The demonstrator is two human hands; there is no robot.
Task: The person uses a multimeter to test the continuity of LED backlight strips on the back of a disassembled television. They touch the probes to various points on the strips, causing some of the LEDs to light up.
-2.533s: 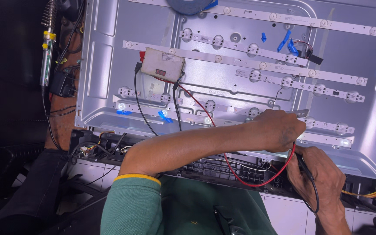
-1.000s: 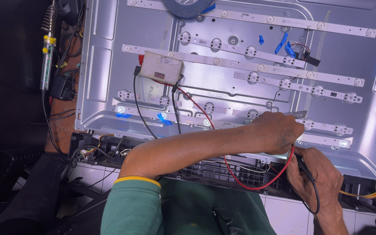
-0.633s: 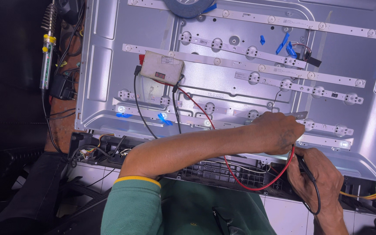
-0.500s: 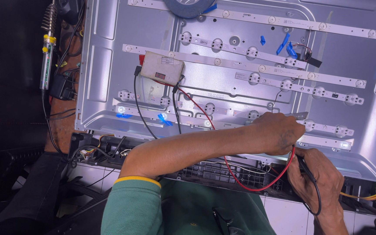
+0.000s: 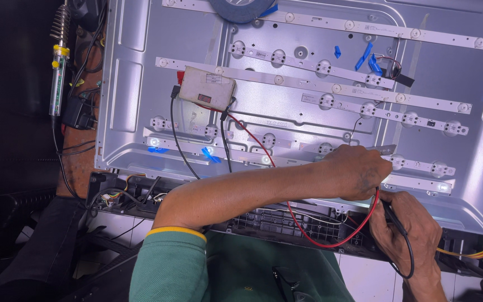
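Nothing's shifted since earlier — my left hand [image 5: 359, 170] stays planted on the lower LED strip [image 5: 415, 166], fingers curled round a probe w/ red lead [image 5: 331, 237], right hand [image 5: 406, 235] pinching the black-lead probe [image 5: 389, 211] beside it — prob. to test contacts.

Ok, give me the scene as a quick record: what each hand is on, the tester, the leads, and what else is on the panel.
left hand: on the lower LED strip, a thin metal tip showing past the fingers
right hand: at the panel's lower edge, holding the black lead
red lead: loops from the hands up to the tester box
tester box: lying on the metal back panel
blue tape roll: top edge
soldering iron: left of panel
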